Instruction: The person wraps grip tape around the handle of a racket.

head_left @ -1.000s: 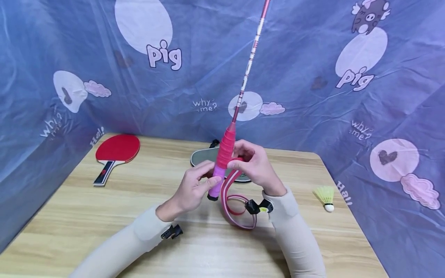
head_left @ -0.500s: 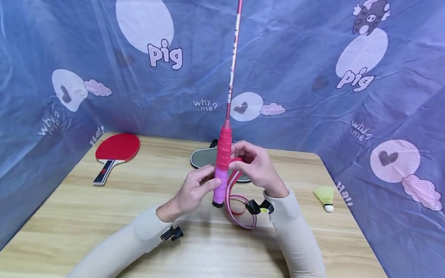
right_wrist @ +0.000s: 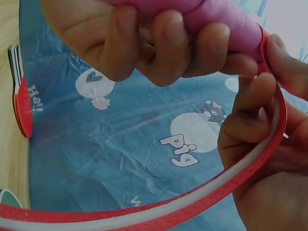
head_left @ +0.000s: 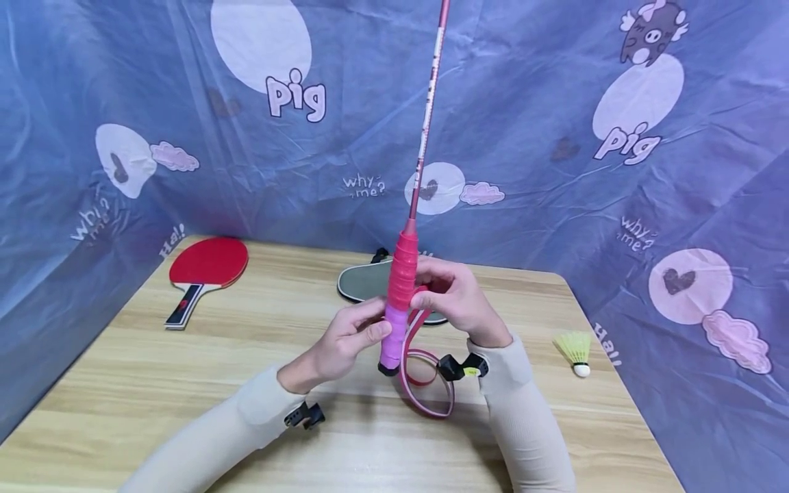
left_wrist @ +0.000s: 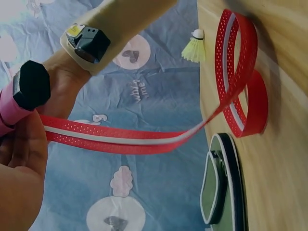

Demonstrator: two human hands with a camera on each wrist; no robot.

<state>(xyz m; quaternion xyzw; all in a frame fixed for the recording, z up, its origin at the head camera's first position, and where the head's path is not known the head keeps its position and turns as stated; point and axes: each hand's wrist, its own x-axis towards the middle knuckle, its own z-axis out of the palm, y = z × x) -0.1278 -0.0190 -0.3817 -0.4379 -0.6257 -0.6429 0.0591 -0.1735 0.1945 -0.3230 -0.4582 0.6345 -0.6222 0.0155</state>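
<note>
A badminton racket stands nearly upright, its handle [head_left: 403,274] red-wrapped above and purple below, with a black end cap. Its shaft [head_left: 428,116] runs out of the top of the head view, so the racket's head is hidden. My left hand [head_left: 342,339] grips the purple part, fingers curled round it in the right wrist view. Higher up, my right hand [head_left: 453,298] pinches the red grip tape [right_wrist: 260,159] against the handle. A loose length of that tape, perforated with a white stripe, hangs down and loops on the table in the left wrist view.
A red table tennis bat [head_left: 209,263] lies at the back left of the wooden table [head_left: 123,397]. Behind my hands is a grey-green paddle case [head_left: 360,279]. At the right edge lies a yellow shuttlecock [head_left: 576,350]. Blue printed cloth [head_left: 530,137] encloses the back and sides.
The racket's shaft has swung left to nearly upright, then partly back to the right. Both hands keep their hold and have dropped slightly along with the handle.
</note>
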